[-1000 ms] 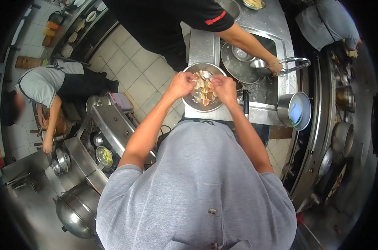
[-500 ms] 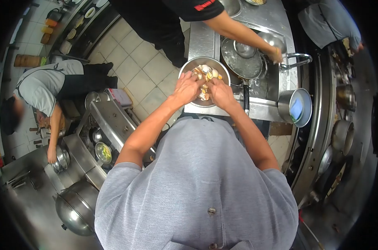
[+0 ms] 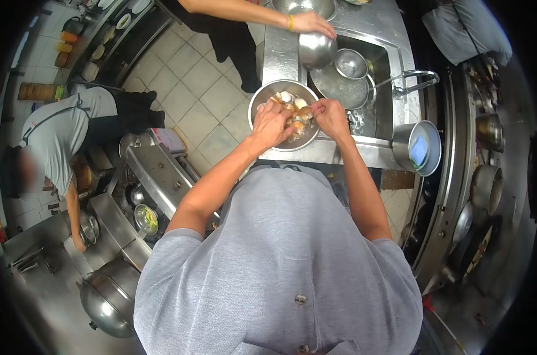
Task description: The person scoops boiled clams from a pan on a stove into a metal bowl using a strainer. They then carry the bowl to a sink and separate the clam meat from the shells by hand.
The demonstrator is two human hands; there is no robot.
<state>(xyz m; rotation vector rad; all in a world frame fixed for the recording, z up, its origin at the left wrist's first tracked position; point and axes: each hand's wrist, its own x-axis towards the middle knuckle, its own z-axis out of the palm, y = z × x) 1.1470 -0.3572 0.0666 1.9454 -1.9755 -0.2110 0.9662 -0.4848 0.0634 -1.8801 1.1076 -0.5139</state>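
Observation:
A round metal bowl (image 3: pixel 257 97) stands at the counter edge in front of me, with several shellfish-like pieces (image 3: pixel 300 112), white and orange-brown, in liquid. My left hand (image 3: pixel 272 124) lies over the bowl's left side, fingers apart and touching the pieces. Over the right rim, my right hand (image 3: pixel 331 118) pinches a small brownish piece between thumb and fingers. The lower fingertips of my left hand are partly lost among the pieces.
Right of the bowl is a sink (image 3: pixel 382 118) with a pan, a strainer and a tap (image 3: pixel 419 81). A co-worker's hand (image 3: pixel 313 23) holds a metal bowl (image 3: pixel 317 49) above it. A pot (image 3: pixel 403 142) stands right. Another person (image 3: pixel 73 121) bends at the left.
My right hand has moved right, from inside the bowl to its rim. The co-worker's hand has moved left from the tap, bringing a metal bowl. The black-handled tool no longer shows beside my bowl.

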